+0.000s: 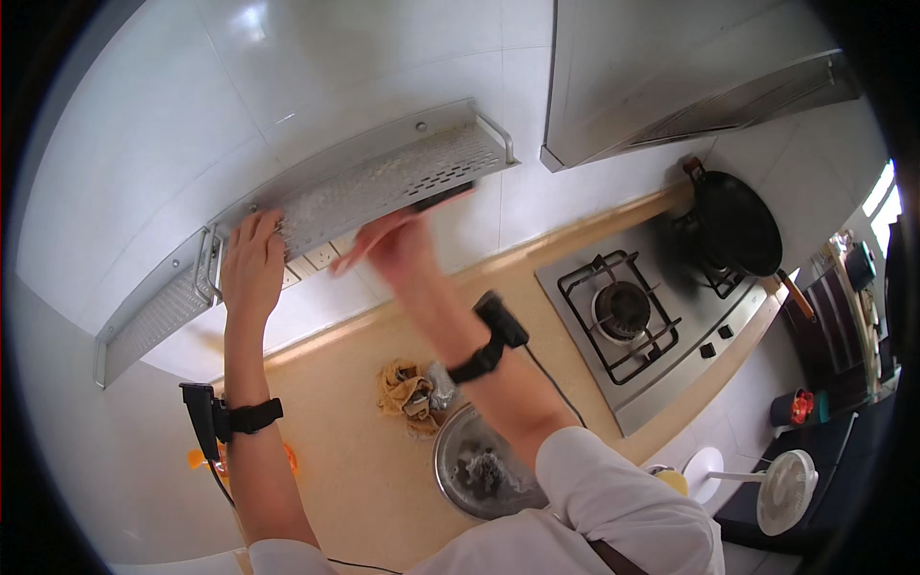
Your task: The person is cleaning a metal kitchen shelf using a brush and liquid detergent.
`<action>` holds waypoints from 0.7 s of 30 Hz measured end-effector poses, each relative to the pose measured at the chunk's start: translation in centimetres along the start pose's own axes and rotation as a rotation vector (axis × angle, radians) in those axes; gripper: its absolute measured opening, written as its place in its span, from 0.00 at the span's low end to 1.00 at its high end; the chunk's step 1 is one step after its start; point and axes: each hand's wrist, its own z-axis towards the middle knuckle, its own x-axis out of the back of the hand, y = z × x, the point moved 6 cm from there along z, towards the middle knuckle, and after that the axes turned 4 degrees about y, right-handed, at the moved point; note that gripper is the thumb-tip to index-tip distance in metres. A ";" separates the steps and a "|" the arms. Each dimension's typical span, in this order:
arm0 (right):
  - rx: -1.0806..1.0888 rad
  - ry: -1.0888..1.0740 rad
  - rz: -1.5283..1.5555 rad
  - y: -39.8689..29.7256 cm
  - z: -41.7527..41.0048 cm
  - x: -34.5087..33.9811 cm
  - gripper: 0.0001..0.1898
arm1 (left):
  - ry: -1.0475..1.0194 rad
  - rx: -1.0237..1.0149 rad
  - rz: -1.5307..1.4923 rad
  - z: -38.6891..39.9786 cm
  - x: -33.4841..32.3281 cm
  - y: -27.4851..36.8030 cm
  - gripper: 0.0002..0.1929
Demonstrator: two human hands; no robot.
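Observation:
A perforated metal wall shelf (381,180) runs above the counter. At its left end my left hand (251,259) rests on the shelf edge, fingers over the rim beside the metal end rail. Blurred by motion, my right hand (395,248) is at the shelf's front underside, gripping a thin pink cloth (366,248). A dark strip lies along the cloth's far end, close under the shelf; what it is cannot be told. Both wrists wear black straps with small black devices.
A second perforated shelf (154,323) adjoins on the left. On the counter (338,431) are a crumpled brown cloth (402,392) and a metal basin of water (481,467). To the right stand a gas hob (611,345) and a black wok (737,223), under a range hood (690,72).

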 end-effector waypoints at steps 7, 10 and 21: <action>0.064 0.135 -0.260 -1.4 0.1 -0.9 0.22 | -0.081 0.029 -0.005 0.1 -0.1 0.1 0.19; -0.178 -0.172 0.251 2.1 -0.1 0.4 0.23 | -0.106 0.035 -0.028 0.1 -0.5 0.4 0.19; 0.139 0.215 -0.270 -4.9 0.1 -3.5 0.20 | -0.061 0.018 0.003 -0.4 0.0 -1.0 0.19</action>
